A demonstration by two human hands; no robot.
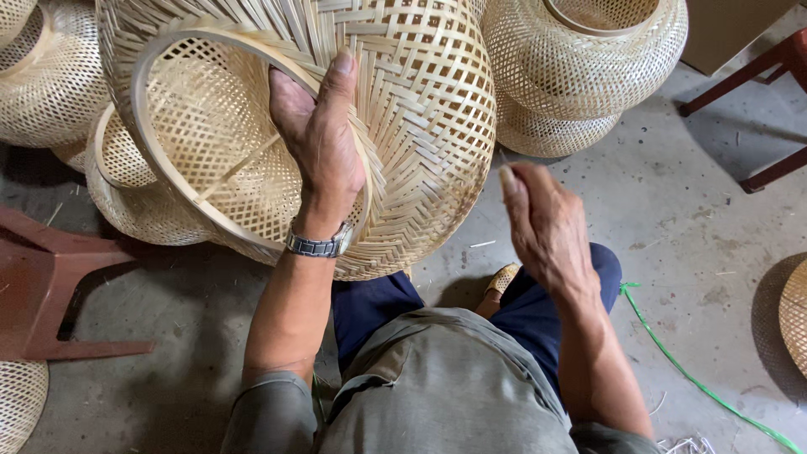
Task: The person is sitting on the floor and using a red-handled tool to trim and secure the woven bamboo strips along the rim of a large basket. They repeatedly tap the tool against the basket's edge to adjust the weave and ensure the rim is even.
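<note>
— What's being worked on?

— A large woven bamboo basket (pixel 403 109), pale straw colour and rounded like a lantern shade. It lies tilted on its side at about 12 o'clock from the person's lap, with its round hoop rim (pixel 160 92) facing 9 o'clock.

— Who has hold of it?

— The left hand (pixel 319 143). It is clamped on the weave near the rim, the fingers stretched up over the outer wall and the thumb side tucked toward the opening. A metal wristwatch (pixel 319 245) sits on that wrist.

— And the right hand?

— The right hand (pixel 542 223) hangs at roughly 3 o'clock from the basket, just beside its lower curve and apart from it. The fingers are loosely curled. Whether anything thin is pinched at the fingertips, I cannot tell.

— What lies around?

— More woven baskets. One squat pair is stacked at 1 o'clock (pixel 580 67), several are crowded at 9 and 10 o'clock (pixel 50 84), part of one shows at the lower left corner (pixel 21 403), and the edge of another at 3 o'clock (pixel 794 315). A red-brown stool (pixel 42 294) lies at 8 o'clock, and dark red furniture legs (pixel 756 84) stand at 2 o'clock. A green strap (pixel 681 361) trails over the grey concrete floor (pixel 672 219) toward 4 o'clock. The person's dark blue trousers (pixel 378 307) and grey shirt (pixel 445 395) fill the bottom, at 6 o'clock.
</note>
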